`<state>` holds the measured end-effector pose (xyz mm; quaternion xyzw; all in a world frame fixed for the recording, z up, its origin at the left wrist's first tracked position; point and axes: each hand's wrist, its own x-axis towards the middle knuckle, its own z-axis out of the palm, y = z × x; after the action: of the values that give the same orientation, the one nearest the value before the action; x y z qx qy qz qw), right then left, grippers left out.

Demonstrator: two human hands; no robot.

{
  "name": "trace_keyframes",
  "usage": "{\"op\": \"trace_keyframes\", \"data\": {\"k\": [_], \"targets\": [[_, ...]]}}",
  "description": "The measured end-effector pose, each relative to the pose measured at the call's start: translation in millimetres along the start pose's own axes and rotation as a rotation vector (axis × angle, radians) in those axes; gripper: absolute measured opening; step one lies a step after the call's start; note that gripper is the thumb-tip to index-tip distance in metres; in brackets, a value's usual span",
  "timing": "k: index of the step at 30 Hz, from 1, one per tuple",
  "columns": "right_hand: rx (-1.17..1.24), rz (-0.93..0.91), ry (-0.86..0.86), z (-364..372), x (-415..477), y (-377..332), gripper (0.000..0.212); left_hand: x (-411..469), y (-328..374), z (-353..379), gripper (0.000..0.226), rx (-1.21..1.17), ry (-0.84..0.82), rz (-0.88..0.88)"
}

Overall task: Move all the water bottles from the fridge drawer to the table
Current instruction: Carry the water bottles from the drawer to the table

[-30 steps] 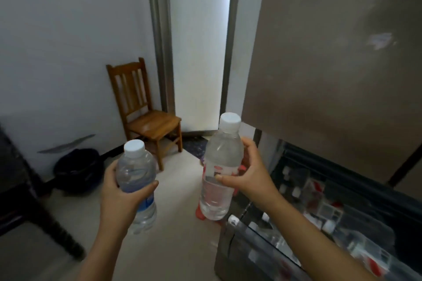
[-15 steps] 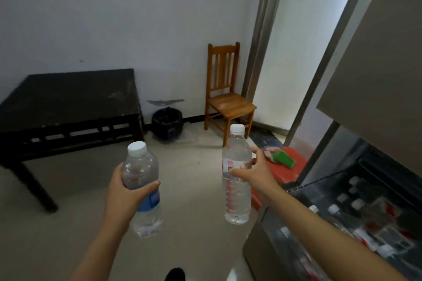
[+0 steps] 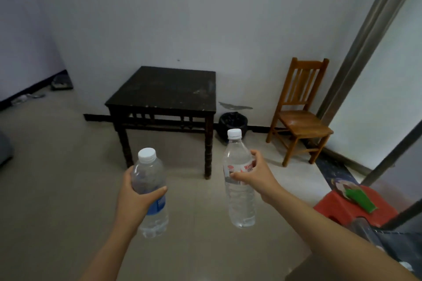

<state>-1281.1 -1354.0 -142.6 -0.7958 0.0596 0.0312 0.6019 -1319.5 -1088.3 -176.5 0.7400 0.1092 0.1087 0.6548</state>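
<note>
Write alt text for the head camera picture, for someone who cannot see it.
The left hand grips a blue-labelled water bottle, the right hand a taller red-labelled water bottle. Ahead stand a dark table, a black bin and a wooden chair.

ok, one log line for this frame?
step: bottles not yet on table | left hand: holds blue-label bottle upright | right hand: holds red-label bottle upright | table: ahead, against wall

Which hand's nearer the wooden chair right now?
Right. The right hand, gripping the red-label bottle, is just left of the chair in view; the left hand, gripping the blue-label bottle, is farther left, in front of the table.
</note>
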Motion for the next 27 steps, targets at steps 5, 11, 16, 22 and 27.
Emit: {"op": "trace_keyframes", "data": {"k": [5,11,16,22,27], "targets": [[-0.061,-0.045,-0.147,83.2,3.9,-25.2,0.066,-2.3,-14.9,-83.5,0.086,-0.016,0.114,-0.096],[-0.094,-0.100,-0.216,187.1,2.9,-61.1,0.071,12.4,-26.2,-202.0,0.086,0.026,0.218,-0.077],[-0.107,-0.138,-0.252,256.9,-3.9,-81.4,0.071,35.0,-42.6,-279.0,0.076,0.035,0.279,-0.047],[-0.165,-0.144,-0.331,312.5,3.7,-92.4,0.072,54.3,-58.4,-323.4,0.078,-0.013,0.323,-0.089],[-0.178,-0.202,-0.385,367.6,36.6,-112.4,0.070,87.5,-61.5,-356.6,0.089,-0.011,0.394,-0.131]]}}
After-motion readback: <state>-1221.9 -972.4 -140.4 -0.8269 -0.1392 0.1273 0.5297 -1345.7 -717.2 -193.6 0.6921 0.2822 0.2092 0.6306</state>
